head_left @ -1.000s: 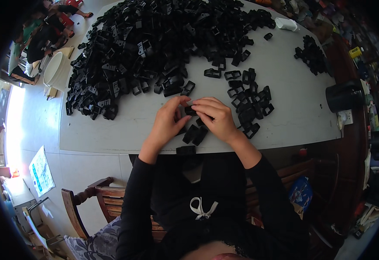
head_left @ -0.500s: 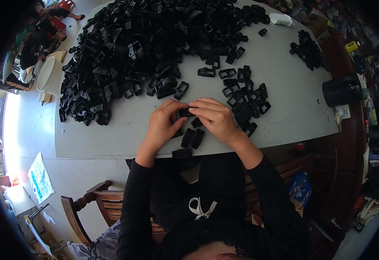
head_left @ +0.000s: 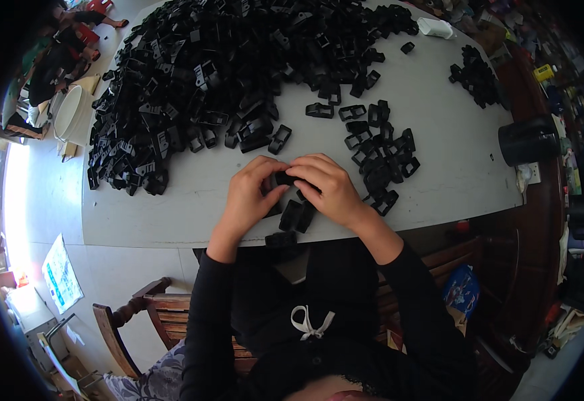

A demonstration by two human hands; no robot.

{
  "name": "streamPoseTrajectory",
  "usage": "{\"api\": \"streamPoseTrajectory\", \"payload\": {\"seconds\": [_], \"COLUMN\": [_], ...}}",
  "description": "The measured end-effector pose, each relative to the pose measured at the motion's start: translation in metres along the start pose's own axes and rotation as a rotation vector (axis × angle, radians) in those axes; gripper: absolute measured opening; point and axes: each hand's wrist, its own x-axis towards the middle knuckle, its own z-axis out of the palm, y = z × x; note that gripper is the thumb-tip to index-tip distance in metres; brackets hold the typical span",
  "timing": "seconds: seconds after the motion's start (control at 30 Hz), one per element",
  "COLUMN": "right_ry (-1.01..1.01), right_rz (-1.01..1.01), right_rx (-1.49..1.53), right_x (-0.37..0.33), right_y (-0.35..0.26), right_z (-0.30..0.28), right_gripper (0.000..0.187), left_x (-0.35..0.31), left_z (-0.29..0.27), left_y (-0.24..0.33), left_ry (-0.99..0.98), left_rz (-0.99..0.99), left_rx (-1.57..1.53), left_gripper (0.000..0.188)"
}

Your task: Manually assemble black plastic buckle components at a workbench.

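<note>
Between my two hands, just above the near part of the grey table, is a small black plastic part. My left hand pinches it from the left with thumb and fingers. From the right, the fingers of my right hand close on the same part and hide much of it. Several loose black plastic pieces lie below my hands, one of them at the table's front edge. A small cluster of black frame-like parts rests to the right of my right hand.
A big heap of black plastic parts covers the far left and middle of the table. At the far right are a smaller black pile, a white bottle and a black cylindrical container. A wooden chair stands at the lower left.
The black part has turned slightly between my fingers, showing more of its dark face. My right fingers have shifted a little. The view has moved slightly.
</note>
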Motion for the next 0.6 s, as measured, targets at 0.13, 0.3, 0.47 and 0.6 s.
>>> {"api": "streamPoseTrajectory", "payload": {"seconds": [0.13,0.3,0.47,0.6], "right_ry": [-0.013,-0.009,-0.034,-0.109], "right_rz": [0.012,0.0,-0.069,0.003], "right_rx": [-0.017,-0.034,0.002,-0.029], "right_x": [-0.001,0.005,0.001,-0.006], "right_y": [-0.001,-0.004,0.003,-0.002], "right_z": [-0.006,-0.006,-0.003,-0.005], "right_gripper": [0.026,0.024,0.027,0.028], "left_x": [0.001,0.001,0.0,0.001], "left_z": [0.002,0.0,0.0,0.001], "left_y": [-0.001,0.0,0.0,0.001], "left_ry": [-0.004,0.008,-0.007,0.028], "left_rz": [0.001,-0.001,-0.006,0.015], "left_rx": [0.026,0.036,0.025,0.041], "left_gripper": [0.036,0.036,0.037,0.038]}}
